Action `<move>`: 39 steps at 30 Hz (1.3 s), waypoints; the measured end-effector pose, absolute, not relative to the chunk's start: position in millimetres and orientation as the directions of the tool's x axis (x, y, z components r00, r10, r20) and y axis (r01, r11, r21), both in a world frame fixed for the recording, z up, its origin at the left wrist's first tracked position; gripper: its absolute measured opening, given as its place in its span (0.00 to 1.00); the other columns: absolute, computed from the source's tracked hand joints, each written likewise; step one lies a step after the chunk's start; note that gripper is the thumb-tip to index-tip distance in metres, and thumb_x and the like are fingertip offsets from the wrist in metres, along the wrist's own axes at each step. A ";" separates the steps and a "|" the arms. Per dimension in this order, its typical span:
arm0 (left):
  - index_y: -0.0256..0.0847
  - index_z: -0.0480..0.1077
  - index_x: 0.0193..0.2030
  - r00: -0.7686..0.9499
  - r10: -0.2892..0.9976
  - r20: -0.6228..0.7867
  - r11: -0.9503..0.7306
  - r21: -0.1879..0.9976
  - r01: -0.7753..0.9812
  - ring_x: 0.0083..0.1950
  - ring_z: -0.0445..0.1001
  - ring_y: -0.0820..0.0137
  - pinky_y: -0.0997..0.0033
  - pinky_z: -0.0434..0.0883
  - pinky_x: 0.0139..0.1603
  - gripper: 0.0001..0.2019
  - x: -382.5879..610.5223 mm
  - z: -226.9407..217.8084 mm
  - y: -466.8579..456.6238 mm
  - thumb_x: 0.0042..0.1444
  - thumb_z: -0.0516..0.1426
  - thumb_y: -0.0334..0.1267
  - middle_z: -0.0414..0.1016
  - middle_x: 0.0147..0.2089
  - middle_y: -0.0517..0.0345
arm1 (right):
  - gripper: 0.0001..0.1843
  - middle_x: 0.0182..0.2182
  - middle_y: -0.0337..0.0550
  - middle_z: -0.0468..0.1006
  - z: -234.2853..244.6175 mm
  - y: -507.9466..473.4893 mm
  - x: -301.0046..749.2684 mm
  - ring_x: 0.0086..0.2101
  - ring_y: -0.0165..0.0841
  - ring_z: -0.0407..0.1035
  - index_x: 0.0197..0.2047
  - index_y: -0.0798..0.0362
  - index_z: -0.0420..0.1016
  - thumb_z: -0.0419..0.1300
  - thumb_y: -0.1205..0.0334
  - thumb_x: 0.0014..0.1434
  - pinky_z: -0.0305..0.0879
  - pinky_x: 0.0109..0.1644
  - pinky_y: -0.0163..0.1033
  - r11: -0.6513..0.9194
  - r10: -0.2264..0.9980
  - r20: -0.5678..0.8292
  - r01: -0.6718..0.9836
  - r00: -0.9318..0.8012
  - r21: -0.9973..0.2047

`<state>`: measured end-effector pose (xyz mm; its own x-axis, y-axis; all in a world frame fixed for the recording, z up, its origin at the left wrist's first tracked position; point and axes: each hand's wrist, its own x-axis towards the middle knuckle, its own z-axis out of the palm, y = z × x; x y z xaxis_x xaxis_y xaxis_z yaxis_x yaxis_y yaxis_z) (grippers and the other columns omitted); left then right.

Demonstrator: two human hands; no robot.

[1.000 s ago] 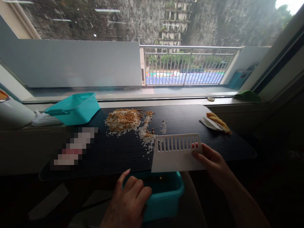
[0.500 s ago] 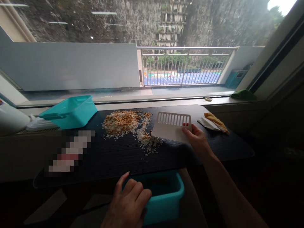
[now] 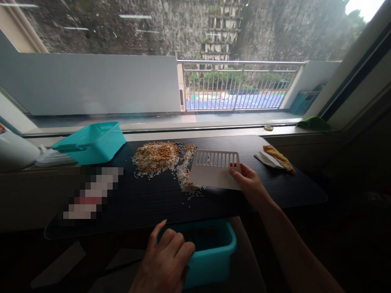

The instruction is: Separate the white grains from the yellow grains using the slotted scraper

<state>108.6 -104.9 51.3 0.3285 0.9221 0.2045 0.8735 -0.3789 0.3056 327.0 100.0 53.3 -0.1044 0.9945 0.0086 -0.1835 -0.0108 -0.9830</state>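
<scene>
My right hand (image 3: 252,181) pinches the right end of a white slotted plastic scraper (image 3: 214,173), with red showing through its end slots. The scraper's left edge is over a strip of white rice grains (image 3: 184,175) mixed with some yellow beans. To the left lies a bigger heap of yellow soybeans and rice (image 3: 157,156). Below the table's front edge, my left hand (image 3: 168,258) is closed over the left part of the rim of a turquoise bin (image 3: 214,266). Dark contents in the bin are hard to make out.
A second turquoise bin (image 3: 94,144) sits tilted at the back left of the black table (image 3: 146,211). A yellow and white cloth (image 3: 276,158) lies at the right. A pixelated patch covers something at the left. The window sill runs behind.
My right hand has brought the scraper left and slightly toward me, so it now covers part of the rice strip. My left hand and the bin have stayed put.
</scene>
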 end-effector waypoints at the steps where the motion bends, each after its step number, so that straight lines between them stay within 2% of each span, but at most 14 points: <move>1: 0.46 0.67 0.42 0.329 0.921 0.209 -0.380 0.305 0.873 0.44 0.71 0.64 0.43 0.54 0.65 0.13 109.3 51.5 -105.0 0.54 0.51 0.24 0.72 0.38 0.62 | 0.19 0.30 0.39 0.81 54.1 99.0 328.1 0.30 0.34 0.74 0.39 0.50 0.78 0.72 0.52 0.44 0.70 0.35 0.38 -0.007 0.995 0.012 -0.193 -0.098 -0.981; 8: 0.45 0.67 0.42 0.322 0.918 0.230 -0.382 0.296 0.876 0.44 0.69 0.64 0.45 0.53 0.65 0.14 110.9 52.5 -105.8 0.54 0.50 0.23 0.71 0.38 0.61 | 0.17 0.29 0.37 0.81 56.7 96.0 334.5 0.29 0.32 0.72 0.38 0.50 0.79 0.72 0.54 0.44 0.68 0.35 0.36 0.013 0.998 0.026 -0.197 -0.061 -0.980; 14: 0.45 0.67 0.41 0.325 0.915 0.240 -0.389 0.303 0.870 0.43 0.69 0.65 0.47 0.53 0.65 0.14 110.6 53.9 -104.7 0.53 0.51 0.23 0.71 0.37 0.62 | 0.19 0.30 0.38 0.81 59.6 94.4 341.9 0.31 0.36 0.73 0.39 0.50 0.79 0.72 0.52 0.44 0.69 0.36 0.39 -0.001 0.995 0.015 -0.154 -0.098 -0.988; 21: 0.46 0.67 0.41 0.328 0.901 0.284 -0.403 0.274 0.873 0.42 0.71 0.65 0.49 0.55 0.64 0.14 109.6 53.8 -103.4 0.52 0.52 0.23 0.70 0.36 0.63 | 0.17 0.29 0.36 0.80 59.1 94.0 335.7 0.31 0.34 0.72 0.39 0.49 0.78 0.71 0.53 0.45 0.67 0.36 0.38 0.026 0.995 0.039 -0.138 -0.090 -0.990; 25: 0.45 0.67 0.41 0.334 0.905 0.263 -0.401 0.268 0.876 0.42 0.70 0.65 0.48 0.54 0.64 0.13 109.9 53.1 -104.4 0.53 0.52 0.24 0.71 0.36 0.62 | 0.18 0.30 0.37 0.80 63.9 91.2 332.0 0.31 0.35 0.72 0.39 0.49 0.78 0.71 0.52 0.45 0.66 0.37 0.38 0.026 0.991 0.041 -0.112 -0.128 -0.993; 32: 0.46 0.67 0.42 0.334 0.912 0.237 -0.392 0.268 0.880 0.42 0.71 0.65 0.47 0.56 0.64 0.14 108.3 57.1 -105.8 0.52 0.52 0.23 0.71 0.37 0.63 | 0.16 0.29 0.37 0.79 68.3 92.0 321.6 0.30 0.34 0.71 0.39 0.49 0.78 0.70 0.53 0.47 0.66 0.36 0.38 0.051 0.994 0.062 -0.116 -0.086 -0.992; 36: 0.46 0.67 0.40 0.295 0.909 0.294 -0.370 0.246 0.896 0.41 0.71 0.66 0.50 0.55 0.64 0.15 101.7 52.0 -107.6 0.50 0.52 0.21 0.70 0.35 0.64 | 0.16 0.30 0.38 0.80 65.4 89.9 315.0 0.31 0.35 0.72 0.40 0.49 0.78 0.69 0.51 0.48 0.67 0.36 0.39 0.060 0.980 0.074 -0.079 -0.183 -0.995; 39: 0.45 0.67 0.39 0.268 0.878 0.396 -0.382 0.244 0.891 0.38 0.70 0.67 0.53 0.52 0.64 0.15 89.2 46.0 -111.2 0.48 0.52 0.21 0.69 0.33 0.65 | 0.18 0.31 0.39 0.81 66.5 85.7 317.4 0.33 0.36 0.72 0.40 0.49 0.79 0.69 0.50 0.48 0.67 0.37 0.38 0.073 0.973 0.085 -0.062 -0.214 -0.995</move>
